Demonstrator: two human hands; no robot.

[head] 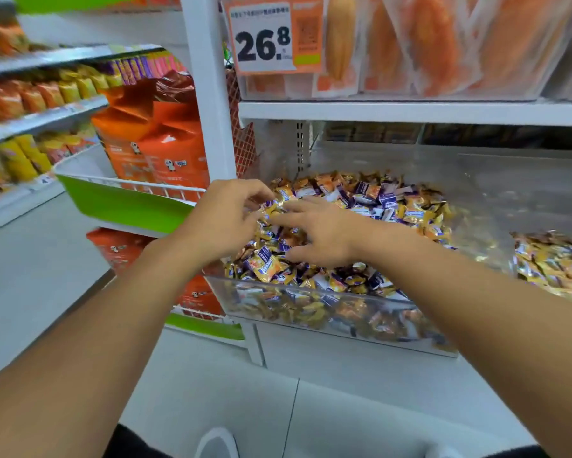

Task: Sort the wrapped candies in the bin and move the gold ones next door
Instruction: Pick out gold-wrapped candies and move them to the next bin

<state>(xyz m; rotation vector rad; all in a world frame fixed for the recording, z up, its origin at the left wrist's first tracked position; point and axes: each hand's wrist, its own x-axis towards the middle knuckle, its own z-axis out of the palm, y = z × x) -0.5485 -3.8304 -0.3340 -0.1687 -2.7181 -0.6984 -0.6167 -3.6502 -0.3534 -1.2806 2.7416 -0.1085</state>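
A white upright shelf post (208,94) divides the display. Right of it, at the top, an orange price tag reading 26.8 (271,34) hangs beside clear packets of orange dried fruit (426,44). Left of it stand large orange snack bags (159,140) above a green-fronted wire basket (122,203); farther left run shelves of yellow and orange packets (30,94).

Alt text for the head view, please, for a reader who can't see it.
Two bare hands meet over a clear bin heaped with gold and purple wrapped candies; the left hand pinches one, the right hand rests spread. A second pile lies right.
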